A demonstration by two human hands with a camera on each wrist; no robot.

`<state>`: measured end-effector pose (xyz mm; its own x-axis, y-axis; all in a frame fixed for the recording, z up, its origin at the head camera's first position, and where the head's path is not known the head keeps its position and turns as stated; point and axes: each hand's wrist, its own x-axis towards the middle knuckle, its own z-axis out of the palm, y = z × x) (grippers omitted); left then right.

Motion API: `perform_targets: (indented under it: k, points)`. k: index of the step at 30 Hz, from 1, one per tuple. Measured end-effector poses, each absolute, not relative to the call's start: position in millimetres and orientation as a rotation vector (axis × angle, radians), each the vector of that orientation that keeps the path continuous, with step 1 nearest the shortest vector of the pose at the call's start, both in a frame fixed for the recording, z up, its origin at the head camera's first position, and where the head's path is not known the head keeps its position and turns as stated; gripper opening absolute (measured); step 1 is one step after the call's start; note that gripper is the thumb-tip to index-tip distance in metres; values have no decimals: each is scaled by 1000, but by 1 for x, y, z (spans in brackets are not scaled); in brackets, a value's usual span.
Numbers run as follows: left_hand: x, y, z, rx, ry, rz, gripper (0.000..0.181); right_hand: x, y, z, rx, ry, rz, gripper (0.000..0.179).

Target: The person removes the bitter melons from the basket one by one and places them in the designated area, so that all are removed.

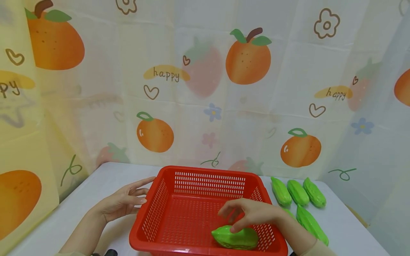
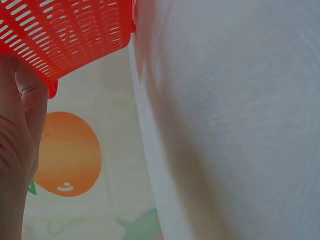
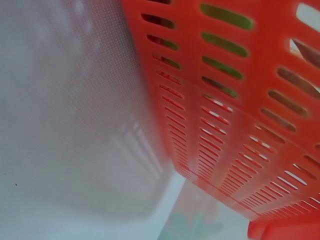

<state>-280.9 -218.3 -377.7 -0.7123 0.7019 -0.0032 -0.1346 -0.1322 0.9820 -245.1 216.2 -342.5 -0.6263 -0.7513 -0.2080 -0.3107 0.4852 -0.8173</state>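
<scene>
A red plastic basket (image 1: 195, 217) with slotted walls stands on the white table. Inside, near its front right corner, lies a bright green gourd-like vegetable (image 1: 238, 239) with a pointed end. My right hand (image 1: 253, 213) reaches over the right rim; its thumb overlaps the vegetable's top while the other fingers bend loosely above it. Green shows through the wall slots in the right wrist view. My left hand (image 1: 123, 199) is at the basket's left side, fingers spread and fingertips right at the rim. In the left wrist view, that hand (image 2: 17, 120) is partly cut off beside the basket wall.
To the basket's right, several similar green vegetables (image 1: 298, 192) lie on the table (image 1: 349, 227), one (image 1: 311, 224) nearer the front and another partly hidden by my right arm. Behind the table hangs a fruit-printed curtain (image 1: 198, 106). A small black object (image 1: 111, 252) shows at the bottom edge.
</scene>
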Motion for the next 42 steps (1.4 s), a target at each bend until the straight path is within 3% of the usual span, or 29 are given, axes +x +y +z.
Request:
perform_targets:
  k: [42]
  points:
    - [-279,-217,-376,675,1567,1906,63,-248,216,-350,-907,2190,-861,49]
